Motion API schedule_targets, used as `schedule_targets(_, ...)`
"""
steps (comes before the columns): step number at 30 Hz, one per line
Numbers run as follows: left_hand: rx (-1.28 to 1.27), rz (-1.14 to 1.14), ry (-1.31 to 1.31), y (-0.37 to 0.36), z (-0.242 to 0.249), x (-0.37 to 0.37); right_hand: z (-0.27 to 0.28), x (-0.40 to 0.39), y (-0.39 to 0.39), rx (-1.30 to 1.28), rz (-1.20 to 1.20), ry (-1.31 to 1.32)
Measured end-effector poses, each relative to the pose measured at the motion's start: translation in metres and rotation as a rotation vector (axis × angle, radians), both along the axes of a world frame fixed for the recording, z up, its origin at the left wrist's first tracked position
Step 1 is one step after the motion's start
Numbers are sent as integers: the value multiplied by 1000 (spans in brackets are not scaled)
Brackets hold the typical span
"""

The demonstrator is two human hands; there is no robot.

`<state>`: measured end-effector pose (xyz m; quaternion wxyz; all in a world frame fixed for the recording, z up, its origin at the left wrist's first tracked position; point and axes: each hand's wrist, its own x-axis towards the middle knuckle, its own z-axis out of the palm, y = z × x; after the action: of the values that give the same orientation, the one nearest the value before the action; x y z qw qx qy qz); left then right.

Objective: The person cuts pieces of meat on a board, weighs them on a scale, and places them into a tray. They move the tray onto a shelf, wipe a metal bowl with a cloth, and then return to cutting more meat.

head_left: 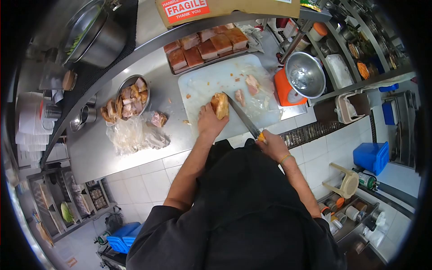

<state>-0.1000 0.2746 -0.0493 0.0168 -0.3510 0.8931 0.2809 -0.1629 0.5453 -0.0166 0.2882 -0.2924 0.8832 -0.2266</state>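
Meat pieces point(135, 96) in steel bowl point(149, 101), browned slabs point(208, 48) filling tray point(203, 63)

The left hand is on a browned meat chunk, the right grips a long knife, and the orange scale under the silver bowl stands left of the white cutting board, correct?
No: the head view shows the orange scale and bowl right of the board. The left hand is on the meat, the right hand on the knife.

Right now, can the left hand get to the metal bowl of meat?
Probably yes: the left hand is on a meat chunk, so it'd let go first, but mostly bare counter lies towards the bowl.
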Motion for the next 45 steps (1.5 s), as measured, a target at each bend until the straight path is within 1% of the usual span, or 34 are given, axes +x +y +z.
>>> schedule_targets(2,-17,-29,73,-8,-6,2,4,0,2,-17,-9,-13)
schedule_targets(5,7,-119,79,-27,-3,1,5,0,6,-27,-19,-23)
schedule_targets(8,69,-130,95,-36,2,3,7,1,7,-29,-37,-12)
schedule_targets(11,67,-78,37,-31,3,5,5,1,6,-32,-32,4)
schedule_targets(14,75,-13,118,-26,-7,7,9,0,0,-24,-2,-3)
schedule_targets(17,298,109,125,-4,17,2,10,0,-6,-26,13,6)
schedule_targets(20,586,230,228,22,12,0,11,-4,-11,-4,13,69)
schedule_targets(23,745,309,223,22,12,-1,22,-15,-13,31,30,88)
schedule_targets(26,214,85,335,8,-4,0,35,-17,-10,24,30,92)
schedule_targets(29,101,-121,374,-7,15,-10,43,-16,-8,19,39,105)
schedule_targets(30,9,-132,342,-8,20,-16,45,-16,-7,20,46,109)
schedule_targets(33,73,-167,115,-10,33,-29,49,-16,-3,25,49,90)
schedule_targets(36,119,-193,148,-13,31,-32,53,-18,2,37,78,112)
schedule_targets(39,148,-205,156,-15,29,-33,58,-22,0,75,109,78)
schedule_targets(42,190,-198,166,-19,18,-33,58,-27,-4,66,144,85)
schedule_targets(45,125,-246,191,-21,15,-32,59,-37,-14,62,170,82)
